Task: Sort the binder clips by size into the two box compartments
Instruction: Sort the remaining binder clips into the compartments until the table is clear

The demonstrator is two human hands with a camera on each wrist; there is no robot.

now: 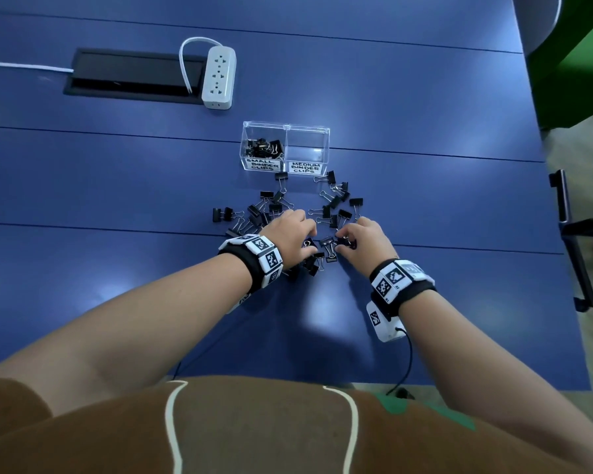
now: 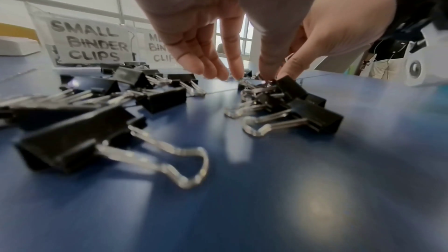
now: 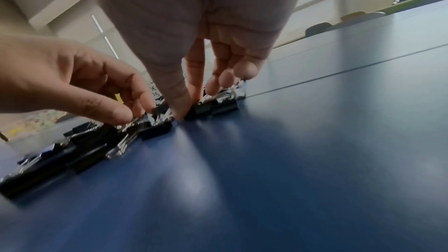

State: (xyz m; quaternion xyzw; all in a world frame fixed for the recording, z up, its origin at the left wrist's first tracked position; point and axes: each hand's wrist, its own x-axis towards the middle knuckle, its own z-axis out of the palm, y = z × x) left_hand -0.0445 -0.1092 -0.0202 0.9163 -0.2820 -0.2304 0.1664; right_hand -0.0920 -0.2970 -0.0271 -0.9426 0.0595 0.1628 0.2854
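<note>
A clear two-compartment box [image 1: 286,126] stands on the blue table. Its left half, labelled SMALL BINDER CLIPS [image 1: 262,164], holds several black clips; the right half, labelled MEDIUM BINDER CLIPS [image 1: 306,167], looks empty. Several black binder clips [image 1: 274,206] lie scattered in front of the box. My left hand [image 1: 310,236] reaches down into the near cluster, thumb and forefinger pinching a clip's wire handles [image 3: 133,120]. My right hand [image 1: 341,242] is close beside it, thumb and forefinger [image 3: 188,114] closed on a small black clip [image 3: 202,110]. Both labels show behind the left fingers [image 2: 252,78].
A white power strip [image 1: 218,77] and a black cable hatch [image 1: 134,77] lie at the back left. The table's right edge [image 1: 558,200] borders a dark chair [image 1: 575,234]. Larger clips [image 2: 72,145] lie just under my left wrist. Bare blue table lies between the clips and my body.
</note>
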